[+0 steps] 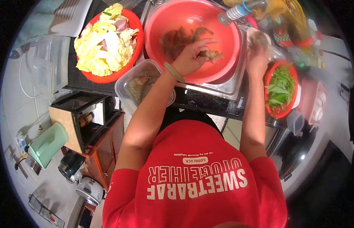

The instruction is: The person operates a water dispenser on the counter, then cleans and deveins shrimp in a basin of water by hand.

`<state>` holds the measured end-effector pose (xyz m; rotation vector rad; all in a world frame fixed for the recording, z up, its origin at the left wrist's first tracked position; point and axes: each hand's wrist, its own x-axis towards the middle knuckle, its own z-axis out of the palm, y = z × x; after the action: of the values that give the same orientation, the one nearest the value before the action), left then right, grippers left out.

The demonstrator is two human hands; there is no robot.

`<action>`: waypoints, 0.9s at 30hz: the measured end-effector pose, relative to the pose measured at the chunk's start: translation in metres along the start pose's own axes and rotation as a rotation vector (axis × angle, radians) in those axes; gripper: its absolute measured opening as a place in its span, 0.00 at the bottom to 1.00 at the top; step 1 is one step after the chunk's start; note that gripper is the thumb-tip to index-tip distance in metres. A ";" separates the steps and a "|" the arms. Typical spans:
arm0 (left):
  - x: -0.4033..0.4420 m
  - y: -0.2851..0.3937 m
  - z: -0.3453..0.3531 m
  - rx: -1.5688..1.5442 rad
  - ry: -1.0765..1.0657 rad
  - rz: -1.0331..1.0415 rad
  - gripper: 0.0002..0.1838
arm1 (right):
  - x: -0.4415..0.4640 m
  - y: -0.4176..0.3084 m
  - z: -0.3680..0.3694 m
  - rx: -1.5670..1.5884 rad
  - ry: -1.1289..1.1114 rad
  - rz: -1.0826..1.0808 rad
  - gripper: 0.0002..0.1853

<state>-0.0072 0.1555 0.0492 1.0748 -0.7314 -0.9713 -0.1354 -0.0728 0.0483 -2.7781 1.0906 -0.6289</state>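
Observation:
My left hand, with a pale bangle at the wrist, is over the red basin. It holds a shrimp between the thumb and fingers, its tail end pointing right. Several dark shrimp lie in the water of the basin. My right hand is to the right of the basin, at a light-coloured bag or dish with something brownish in it. Its fingers are blurred, so whether it grips anything does not show. A clear plastic tub with greyish contents stands under my left forearm.
A red bowl of cut cabbage stands at the left. To the right are a red basket of green leaves and a pink tray of eggs. The faucet reaches over the basin, which sits in a steel sink.

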 end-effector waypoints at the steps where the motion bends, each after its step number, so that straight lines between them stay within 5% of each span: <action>1: 0.000 0.001 0.000 0.011 0.011 -0.004 0.31 | -0.004 -0.003 0.004 0.075 -0.007 -0.047 0.14; 7: -0.018 0.054 -0.006 0.110 0.091 -0.108 0.22 | -0.034 -0.045 0.037 0.434 -0.325 -0.091 0.06; 13: -0.096 0.115 -0.044 0.527 0.023 -0.428 0.13 | -0.051 -0.078 0.082 0.334 -0.604 -0.177 0.08; 16: -0.134 0.083 -0.058 0.982 -0.069 -0.415 0.14 | -0.053 -0.087 0.119 0.242 -0.661 -0.213 0.14; 18: -0.150 0.072 -0.055 1.217 0.099 -0.345 0.17 | -0.055 -0.100 0.140 0.243 -0.807 -0.152 0.24; 22: -0.148 0.076 -0.048 1.101 0.227 -0.188 0.17 | -0.083 -0.131 0.163 0.383 -0.596 -0.350 0.20; 27: -0.127 0.094 -0.039 0.912 0.308 -0.285 0.20 | -0.112 -0.136 0.213 0.252 -0.836 -0.182 0.20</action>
<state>0.0014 0.3015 0.1209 2.1187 -0.7885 -0.6653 -0.0371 0.0893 -0.1527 -2.4957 0.5331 0.3610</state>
